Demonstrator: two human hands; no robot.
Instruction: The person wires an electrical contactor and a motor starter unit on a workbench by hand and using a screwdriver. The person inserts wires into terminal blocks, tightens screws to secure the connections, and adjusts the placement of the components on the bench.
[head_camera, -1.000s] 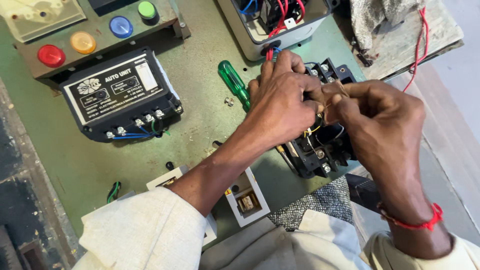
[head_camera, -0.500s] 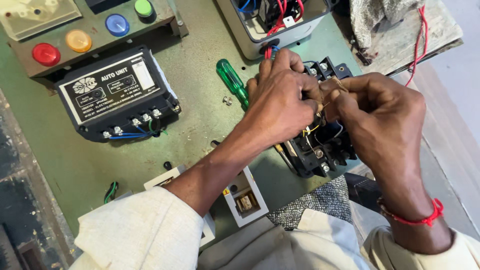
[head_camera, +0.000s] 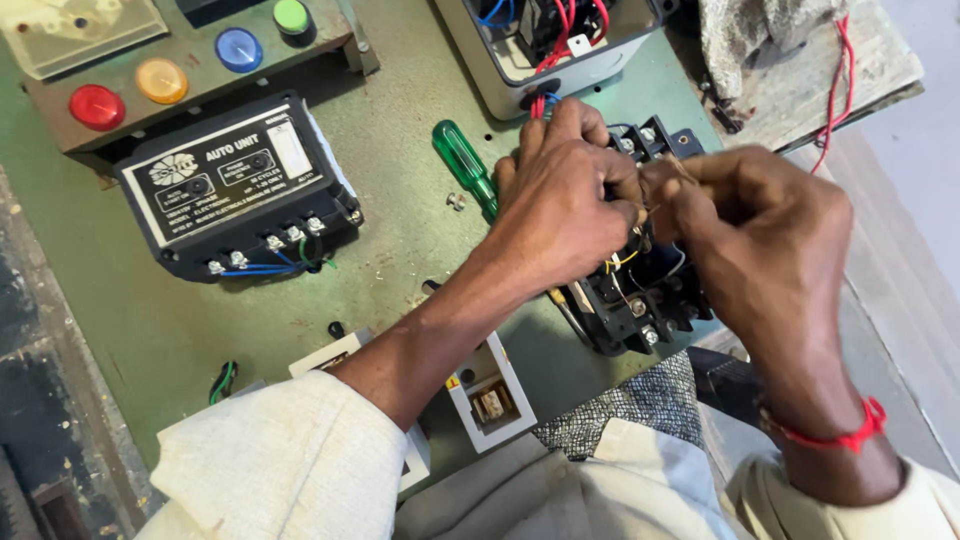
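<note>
A black electrical contactor block (head_camera: 640, 300) with screw terminals and thin wires lies on the green panel (head_camera: 400, 230). My left hand (head_camera: 565, 200) rests over its top left, fingers curled around the block and its wires. My right hand (head_camera: 750, 230) meets it from the right, fingertips pinched on a thin wire above the block. A red thread band circles my right wrist. A green-handled screwdriver (head_camera: 462, 165) lies partly under my left hand. What the fingertips grip exactly is hidden between the two hands.
A black control unit (head_camera: 240, 190) with blue wires sits to the left. Behind it is a box with red, amber, blue and green buttons (head_camera: 160, 75). A grey enclosure with red wiring (head_camera: 545, 40) stands at the back. White sockets (head_camera: 490, 390) lie near my sleeve.
Both hands stay on the black block with only small finger shifts. The view has drifted slightly, so the panel sits a little higher in frame.
</note>
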